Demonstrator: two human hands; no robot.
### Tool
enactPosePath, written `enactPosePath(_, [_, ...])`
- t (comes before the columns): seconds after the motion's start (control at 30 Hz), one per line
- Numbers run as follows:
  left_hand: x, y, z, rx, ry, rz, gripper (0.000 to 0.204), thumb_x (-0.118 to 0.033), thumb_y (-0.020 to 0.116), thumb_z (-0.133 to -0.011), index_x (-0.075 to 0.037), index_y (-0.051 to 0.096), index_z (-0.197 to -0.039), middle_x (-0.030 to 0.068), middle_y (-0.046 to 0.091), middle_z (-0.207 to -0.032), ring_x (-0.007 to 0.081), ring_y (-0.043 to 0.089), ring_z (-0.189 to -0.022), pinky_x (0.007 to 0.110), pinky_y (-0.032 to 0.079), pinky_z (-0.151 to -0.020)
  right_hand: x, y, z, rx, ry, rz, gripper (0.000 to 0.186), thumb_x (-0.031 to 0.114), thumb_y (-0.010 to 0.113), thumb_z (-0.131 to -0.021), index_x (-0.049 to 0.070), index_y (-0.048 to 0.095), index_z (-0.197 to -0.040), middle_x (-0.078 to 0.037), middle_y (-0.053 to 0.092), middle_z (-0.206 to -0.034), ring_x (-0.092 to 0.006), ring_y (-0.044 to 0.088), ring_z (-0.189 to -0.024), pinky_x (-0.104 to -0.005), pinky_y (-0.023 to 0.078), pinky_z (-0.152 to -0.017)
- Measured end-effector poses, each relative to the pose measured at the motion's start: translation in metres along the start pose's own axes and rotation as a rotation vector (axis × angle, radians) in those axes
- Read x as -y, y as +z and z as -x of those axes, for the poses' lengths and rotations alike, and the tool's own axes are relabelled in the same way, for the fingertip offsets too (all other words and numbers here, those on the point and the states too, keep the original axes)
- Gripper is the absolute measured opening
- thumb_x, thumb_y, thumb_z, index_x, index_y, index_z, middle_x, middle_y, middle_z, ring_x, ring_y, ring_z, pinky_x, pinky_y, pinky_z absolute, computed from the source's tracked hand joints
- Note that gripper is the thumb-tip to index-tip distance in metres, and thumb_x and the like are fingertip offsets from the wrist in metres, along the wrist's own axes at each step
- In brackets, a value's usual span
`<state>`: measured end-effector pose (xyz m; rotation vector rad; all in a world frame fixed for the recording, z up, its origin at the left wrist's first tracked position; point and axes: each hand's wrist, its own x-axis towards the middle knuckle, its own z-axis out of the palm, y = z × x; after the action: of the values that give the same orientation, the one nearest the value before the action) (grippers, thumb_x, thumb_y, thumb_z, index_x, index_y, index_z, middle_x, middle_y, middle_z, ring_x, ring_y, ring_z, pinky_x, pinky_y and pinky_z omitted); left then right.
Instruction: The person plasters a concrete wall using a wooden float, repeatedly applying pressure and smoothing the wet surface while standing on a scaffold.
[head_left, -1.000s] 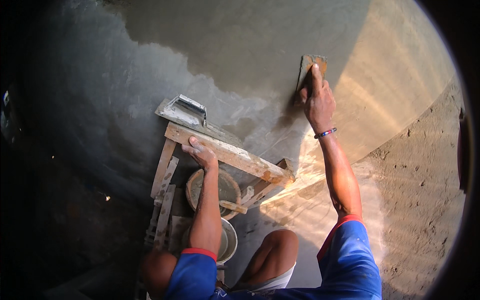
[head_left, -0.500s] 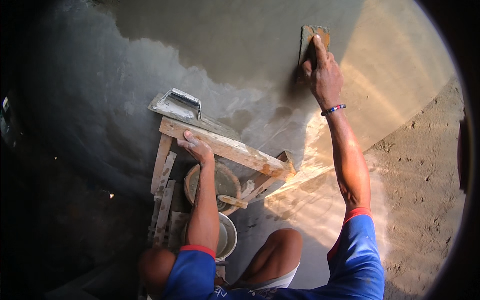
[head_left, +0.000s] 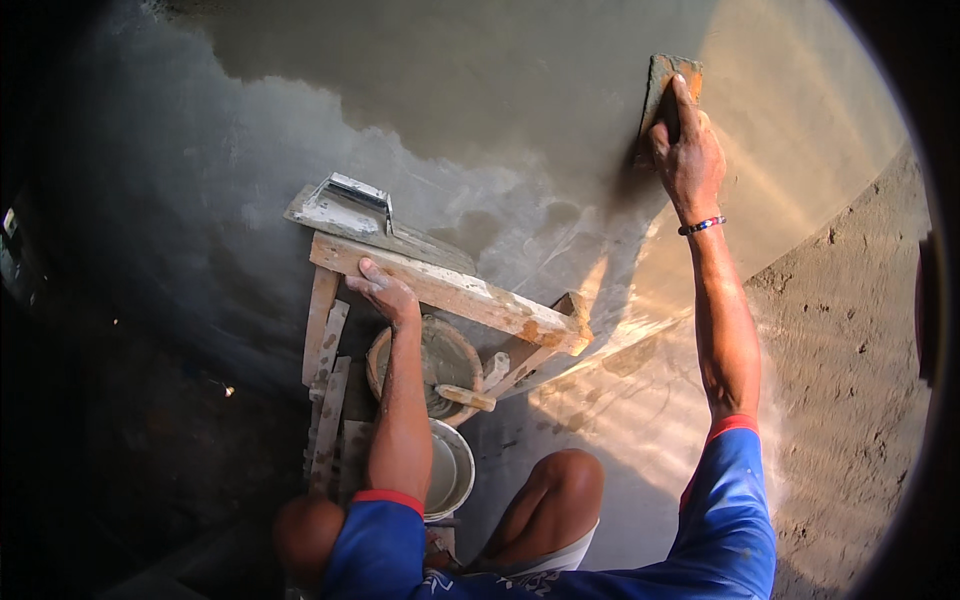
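Observation:
My right hand (head_left: 692, 165) is closed around a plastering float (head_left: 656, 88), its index finger stretched along the back. The float lies against the plastered wall (head_left: 500, 90) at the upper right, with grey mortar on its edges. My left hand (head_left: 388, 290) grips the top beam of a wooden trestle (head_left: 480, 303), thumb on top and fingers curled under it. Just beyond that hand, a steel finishing trowel (head_left: 340, 212) rests along the beam, handle up and smeared with plaster.
Below the beam stand a round tub of mortar (head_left: 470, 345), with a wooden-handled tool (head_left: 468, 398) across its rim, and a white bucket (head_left: 467, 490). Wooden slats (head_left: 330, 400) lie at the left. Rougher wall (head_left: 850, 320) fills the right side, and sunlight crosses the plaster.
My right hand has slid the float to the right along the wall. My left hand keeps its grip on the trestle beam; the view has shifted slightly.

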<state>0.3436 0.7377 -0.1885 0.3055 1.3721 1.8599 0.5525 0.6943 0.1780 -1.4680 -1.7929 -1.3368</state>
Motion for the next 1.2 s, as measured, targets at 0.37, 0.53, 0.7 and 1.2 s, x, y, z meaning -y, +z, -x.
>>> enactPosePath(0.37, [-0.007,0.002,-0.006,0.039,-0.030,0.050,0.073,-0.049,0.038,-0.106,0.012,0.025,-0.143,0.0393,0.040,-0.138,0.0492,0.048,-0.124,0.052,0.040,-0.101,0.005,0.012,0.159,0.457,-0.346,0.037,0.072,0.008,0.065,-0.085,0.024,0.044,-0.151,-0.011,0.054,-0.095,-0.0318,0.057,-0.086,-0.0418,0.053,-0.069])
enactPosePath(0.53, [-0.007,-0.001,-0.006,0.011,-0.018,0.008,0.069,-0.049,0.037,-0.106,0.011,0.028,-0.140,0.0393,0.044,-0.133,0.0501,0.050,-0.121,0.054,0.041,-0.098,0.023,-0.016,0.034,0.210,-0.135,0.039,0.077,0.017,0.071,-0.084,0.024,0.039,-0.154,-0.011,0.059,-0.099,-0.0314,0.061,-0.087,-0.0411,0.054,-0.070])
enactPosePath(0.7, [-0.007,0.003,-0.003,0.011,-0.095,0.040,0.073,-0.051,0.035,-0.106,0.012,0.029,-0.141,0.0399,0.042,-0.136,0.0501,0.048,-0.124,0.055,0.039,-0.101,0.043,0.039,0.108,0.266,-0.188,-0.002,0.080,0.012,0.068,-0.083,0.023,0.035,-0.156,-0.013,0.056,-0.096,-0.0327,0.059,-0.083,-0.0422,0.053,-0.071])
enactPosePath(1.2, [-0.011,0.004,-0.006,-0.019,-0.042,0.102,0.061,-0.045,0.037,-0.107,0.010,0.032,-0.132,0.0371,0.047,-0.125,0.0491,0.052,-0.115,0.056,0.042,-0.093,0.010,-0.023,0.102,0.279,-0.094,0.030,0.073,0.010,0.068,-0.086,0.021,0.042,-0.153,-0.012,0.057,-0.097,-0.0314,0.059,-0.085,-0.0431,0.052,-0.075])
